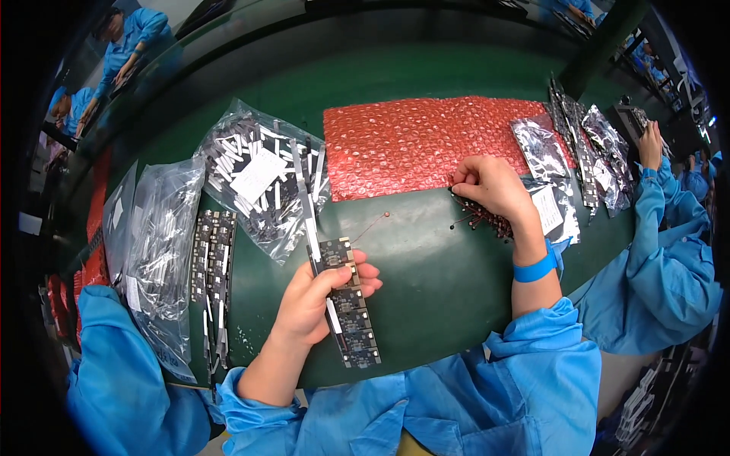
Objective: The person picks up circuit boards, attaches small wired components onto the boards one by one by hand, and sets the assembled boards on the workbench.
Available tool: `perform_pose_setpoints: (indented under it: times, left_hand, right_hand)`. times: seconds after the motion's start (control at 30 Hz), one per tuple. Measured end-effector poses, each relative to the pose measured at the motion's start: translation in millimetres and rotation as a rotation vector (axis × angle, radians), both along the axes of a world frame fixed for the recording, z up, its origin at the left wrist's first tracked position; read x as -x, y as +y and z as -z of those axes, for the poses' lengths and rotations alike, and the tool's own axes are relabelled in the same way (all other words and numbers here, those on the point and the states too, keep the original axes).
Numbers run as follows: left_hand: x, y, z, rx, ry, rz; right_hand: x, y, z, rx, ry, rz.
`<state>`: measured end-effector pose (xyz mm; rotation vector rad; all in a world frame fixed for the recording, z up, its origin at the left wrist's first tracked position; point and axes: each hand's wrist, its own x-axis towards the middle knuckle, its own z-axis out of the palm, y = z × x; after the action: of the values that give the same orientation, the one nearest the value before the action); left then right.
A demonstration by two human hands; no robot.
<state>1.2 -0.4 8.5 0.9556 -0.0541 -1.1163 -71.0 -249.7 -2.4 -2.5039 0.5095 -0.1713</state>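
Note:
My left hand (313,296) is closed around a dark printed circuit board panel (352,310), thumb pressed on its face. The panel slants down toward me. A long strip cable with white and grey parts (306,201) runs up from its upper left edge. From its top a thin red wire leads to a small round brownish part (386,214). Over on the right, my right hand (490,186) is pinched at the edge of a pile of small dark round parts with wires (487,219). What sits between those fingertips is too small to make out. A blue band circles my right wrist.
Red bubble wrap (411,144) lies on the green table (426,289). Left are a clear bag of strip cables (262,175), another clear bag (163,251) and more board panels (211,258). Silvery bags (544,144) lie right, near a co-worker's blue sleeve (654,228).

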Motion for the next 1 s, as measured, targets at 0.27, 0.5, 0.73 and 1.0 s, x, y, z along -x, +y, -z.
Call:
perform_pose_setpoints:
  times: [0.27,0.5,0.73,1.0]
  left_hand:
    - [-1,2,3,0.014,-0.018,0.035]
    - [1,-1,2,0.049,0.036,0.077]
    - [-1,-1,0,-0.039,0.006,0.085]
    - [2,0,2,-0.021,-0.024,0.049]
  right_hand:
    - [8,-2,-9,0.151,0.022,-0.004]
    - [3,-1,-1,0.221,0.014,-0.139]
    - [7,13,-23,0.228,0.004,-0.157]
    - [1,36,-34,0.02,-0.22,-0.13]
